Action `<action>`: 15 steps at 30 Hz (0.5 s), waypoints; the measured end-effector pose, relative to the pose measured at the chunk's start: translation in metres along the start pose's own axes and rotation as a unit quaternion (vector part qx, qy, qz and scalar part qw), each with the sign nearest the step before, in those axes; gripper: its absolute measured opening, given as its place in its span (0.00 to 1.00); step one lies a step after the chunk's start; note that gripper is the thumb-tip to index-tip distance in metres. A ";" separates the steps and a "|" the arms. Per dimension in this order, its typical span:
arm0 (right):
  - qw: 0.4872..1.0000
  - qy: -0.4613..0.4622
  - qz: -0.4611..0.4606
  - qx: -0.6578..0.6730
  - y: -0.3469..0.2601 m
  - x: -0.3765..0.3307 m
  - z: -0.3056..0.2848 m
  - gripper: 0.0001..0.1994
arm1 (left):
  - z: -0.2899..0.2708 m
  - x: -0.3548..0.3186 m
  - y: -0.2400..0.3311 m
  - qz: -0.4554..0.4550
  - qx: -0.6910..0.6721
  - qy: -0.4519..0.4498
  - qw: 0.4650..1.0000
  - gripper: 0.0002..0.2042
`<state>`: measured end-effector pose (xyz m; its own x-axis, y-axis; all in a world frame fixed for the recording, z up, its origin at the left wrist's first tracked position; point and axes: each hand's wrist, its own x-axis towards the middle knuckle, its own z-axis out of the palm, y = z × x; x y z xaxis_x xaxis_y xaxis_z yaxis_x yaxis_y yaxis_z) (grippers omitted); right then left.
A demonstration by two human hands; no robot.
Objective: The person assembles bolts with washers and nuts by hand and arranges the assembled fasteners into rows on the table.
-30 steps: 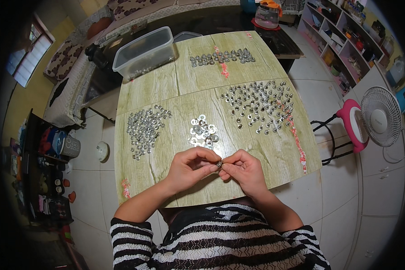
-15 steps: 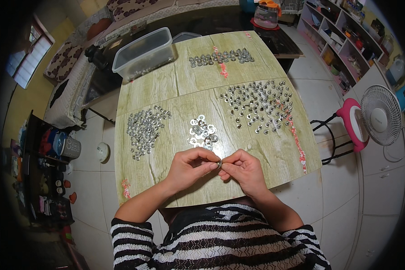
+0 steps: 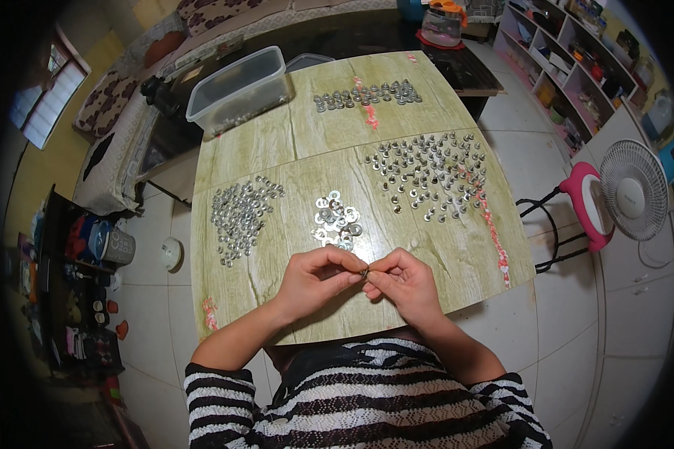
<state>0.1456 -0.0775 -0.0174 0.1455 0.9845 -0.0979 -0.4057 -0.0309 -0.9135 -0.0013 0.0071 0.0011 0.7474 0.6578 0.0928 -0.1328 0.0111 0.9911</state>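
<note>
My left hand (image 3: 323, 278) and my right hand (image 3: 403, 283) meet over the table's near edge. Pinched between both sets of fingertips is a small metal fastener (image 3: 365, 274); the fingers cover most of it, so its parts are hard to make out. Just beyond my hands lies a loose heap of flat silver washers (image 3: 337, 217). To the left is a spread of small shiny nuts (image 3: 243, 213). Many short screws (image 3: 430, 176) stand point up on the right. Farther back, more screws (image 3: 367, 96) with wider bases stand grouped in rows.
A clear plastic tub (image 3: 240, 93) with a few small metal pieces inside stands at the table's far left corner. The wood-patterned table (image 3: 277, 161) has peeling red patches. Right of it are a pink-backed chair (image 3: 586, 208) and a white fan (image 3: 633, 191). A dark table (image 3: 337, 37) stands behind.
The fastener has turned slightly between my fingertips; its ring-like rim showed before, and a darker, narrower side shows now. Both hands stay nearly in place.
</note>
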 end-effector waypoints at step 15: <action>0.994 -0.013 0.021 0.106 -0.006 0.000 0.003 0.05 | 0.000 -0.001 -0.001 -0.013 -0.015 0.043 0.999 0.07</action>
<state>0.1455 -0.0764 -0.0107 0.1014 0.9875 -0.1210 -0.5917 -0.0380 -0.8053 -0.0017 0.0071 0.0000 0.6928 0.7188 0.0576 -0.1341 0.0500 0.9897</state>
